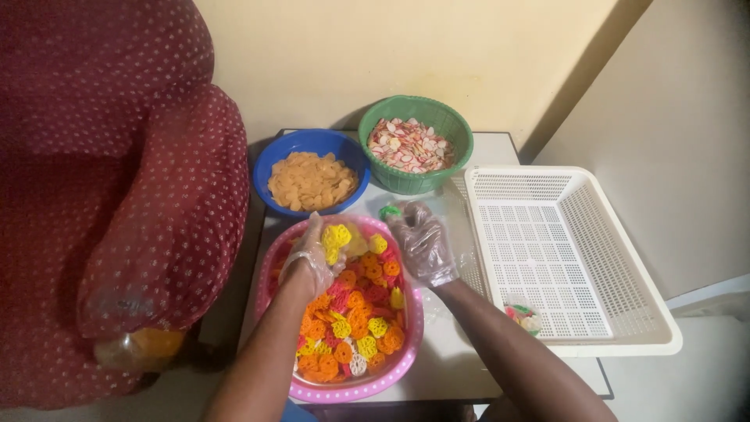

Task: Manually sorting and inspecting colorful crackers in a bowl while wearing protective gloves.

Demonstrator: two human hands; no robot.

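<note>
- Dark red armchair with small pale dots: it fills the left of your view, hard against the table edge; an orange object in clear wrap sits low on it, too blurred to name.
- White table: it carries every container, and they crowd it; the tray's right side overhangs its edge.
- White perforated plastic tray: it sits at your right, just beside the pink basin, nearly bare save a few coloured pieces in its near left corner. A nudge from your right elbow could, I judge, tip it off the table.
- Round pink plastic basin: directly under your hands, heaped with orange, yellow, red and white wheel-shaped crackers. Its near rim lies close to the table's front edge, so leaning on it risks a spill.
- Green plastic basket of pink-and-white chips and blue plastic bowl of pale orange discs: both stand behind the basin, near each other.
- Your left hand, in a clear thin glove: fingers curled around a yellow wheel cracker, held over the basin's far side.
- Your right hand, gloved alike: fingers pinch a small green piece above the basin's far right rim. The brittle pieces could snap under a tight pinch, or slip from the slick glove.
</note>
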